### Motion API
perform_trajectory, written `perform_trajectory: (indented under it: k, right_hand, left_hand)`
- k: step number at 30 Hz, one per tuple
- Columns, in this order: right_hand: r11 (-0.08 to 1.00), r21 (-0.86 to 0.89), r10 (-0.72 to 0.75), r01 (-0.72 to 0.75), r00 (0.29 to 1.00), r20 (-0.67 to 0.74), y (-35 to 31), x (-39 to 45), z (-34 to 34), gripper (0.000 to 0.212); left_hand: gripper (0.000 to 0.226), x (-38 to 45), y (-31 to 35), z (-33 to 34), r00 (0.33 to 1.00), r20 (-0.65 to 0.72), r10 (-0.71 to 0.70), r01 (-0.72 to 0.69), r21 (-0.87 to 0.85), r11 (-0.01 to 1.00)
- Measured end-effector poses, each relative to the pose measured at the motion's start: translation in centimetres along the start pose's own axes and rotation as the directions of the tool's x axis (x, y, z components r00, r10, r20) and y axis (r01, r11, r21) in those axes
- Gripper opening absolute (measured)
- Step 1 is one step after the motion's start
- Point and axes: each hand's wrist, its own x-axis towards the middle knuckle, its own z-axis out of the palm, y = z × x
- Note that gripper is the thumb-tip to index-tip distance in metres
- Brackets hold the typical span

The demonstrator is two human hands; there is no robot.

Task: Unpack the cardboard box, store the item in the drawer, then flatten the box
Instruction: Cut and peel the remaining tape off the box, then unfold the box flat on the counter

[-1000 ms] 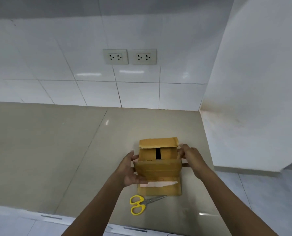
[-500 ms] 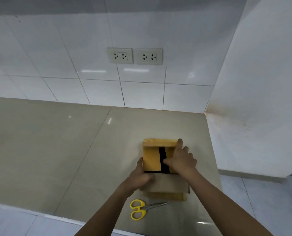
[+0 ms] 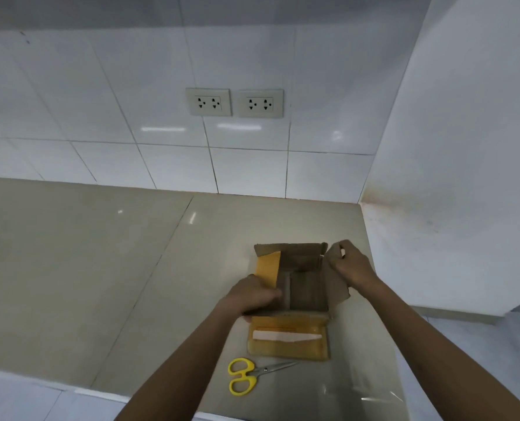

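A small cardboard box (image 3: 301, 268) stands on the beige countertop (image 3: 101, 268) with its top flaps spread apart. I look straight down into it and see only brown cardboard inside. My left hand (image 3: 252, 296) grips the left flap, whose yellow taped face (image 3: 268, 268) shows. My right hand (image 3: 351, 265) holds the right flap pulled outward. The near flap (image 3: 287, 338) lies flat toward me, with yellow tape and a pale torn strip on it. No drawer is in view.
Yellow-handled scissors (image 3: 246, 375) lie closed on the counter just in front of the box, near the front edge (image 3: 101, 393). A white wall (image 3: 450, 177) bounds the counter on the right. Two double sockets (image 3: 234, 102) sit on the tiled back wall.
The top flaps were folded nearly shut with a dark gap between them; both hands have pulled the side flaps apart, so the inside now shows.
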Motion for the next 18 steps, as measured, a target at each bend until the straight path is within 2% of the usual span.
perform_trajectory:
  k: [2, 4, 6, 8, 10, 11, 13, 14, 16, 18]
  right_hand:
    - [0.996, 0.081, -0.027, 0.023, 0.998, 0.051, -0.1, -0.2, -1.6, 0.030]
    - [0.991, 0.128, -0.056, 0.046, 0.996, 0.072, -0.3, -0.3, -3.4, 0.037]
    - [0.977, 0.204, -0.074, 0.065, 0.997, 0.037, -0.8, -0.5, -4.9, 0.036]
    - [0.947, 0.304, -0.111, 0.108, 0.994, -0.007, -1.3, -1.0, -6.1, 0.032]
    - [0.922, 0.344, -0.161, 0.176, 0.984, -0.070, -1.4, -1.9, -6.7, 0.031]
    - [0.923, 0.314, -0.193, 0.220, 0.974, -0.116, -1.1, -2.6, -6.7, 0.036]
    - [0.933, 0.094, -0.328, 0.347, 0.929, -0.173, 0.5, -4.0, -5.9, 0.058]
    - [0.913, -0.057, -0.408, 0.404, 0.903, -0.137, 1.9, -4.7, -5.2, 0.068]
    - [0.868, -0.245, -0.442, 0.432, 0.897, 0.015, 5.0, -6.0, -3.5, 0.078]
    - [0.875, -0.295, -0.332, 0.385, 0.919, 0.213, 7.8, -7.3, -1.5, 0.073]
  left_hand:
    - [0.027, -0.8, -1.0, -1.9, 0.997, 0.041, 0.062, -0.049, -0.268, 0.962]
    - [0.024, -1.9, -1.8, -3.7, 0.992, -0.022, 0.121, -0.118, -0.443, 0.889]
    - [0.023, -2.7, -2.4, -5.2, 0.976, -0.098, 0.195, -0.218, -0.474, 0.853]
    - [0.025, -3.5, -2.5, -6.2, 0.932, -0.160, 0.326, -0.363, -0.427, 0.828]
    - [0.029, -4.0, -2.6, -6.8, 0.850, -0.275, 0.449, -0.515, -0.255, 0.818]
    - [0.034, -4.0, -2.9, -7.0, 0.796, -0.326, 0.510, -0.566, -0.104, 0.818]
    - [0.044, -4.1, -3.8, -6.8, 0.704, -0.311, 0.639, -0.605, 0.210, 0.768]
    - [0.047, -4.1, -4.4, -6.4, 0.673, -0.269, 0.689, -0.602, 0.342, 0.721]
    - [0.053, -3.7, -6.7, -5.3, 0.658, -0.158, 0.737, -0.575, 0.527, 0.626]
    - [0.063, -3.6, -8.8, -4.0, 0.732, -0.030, 0.680, -0.527, 0.608, 0.594]
